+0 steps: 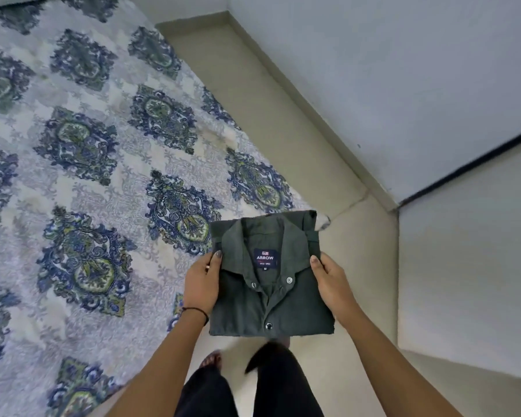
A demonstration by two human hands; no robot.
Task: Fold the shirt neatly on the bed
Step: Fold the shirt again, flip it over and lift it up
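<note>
A dark green shirt (283,305) is folded into a compact square, collar and blue label facing up, snap buttons showing down the front. I hold it in the air over the floor, just off the bed's corner. My left hand (200,282) grips its left edge, thumb on top beside the collar. My right hand (333,282) grips its right edge the same way. The bed (82,164), covered by a white sheet with blue and green medallions, fills the left of the view.
A beige tiled floor (283,121) runs between the bed and a pale wall (403,70). A white door or panel with a dark edge (469,251) stands at the right. My legs in black trousers (271,383) and a sandalled foot are below the shirt.
</note>
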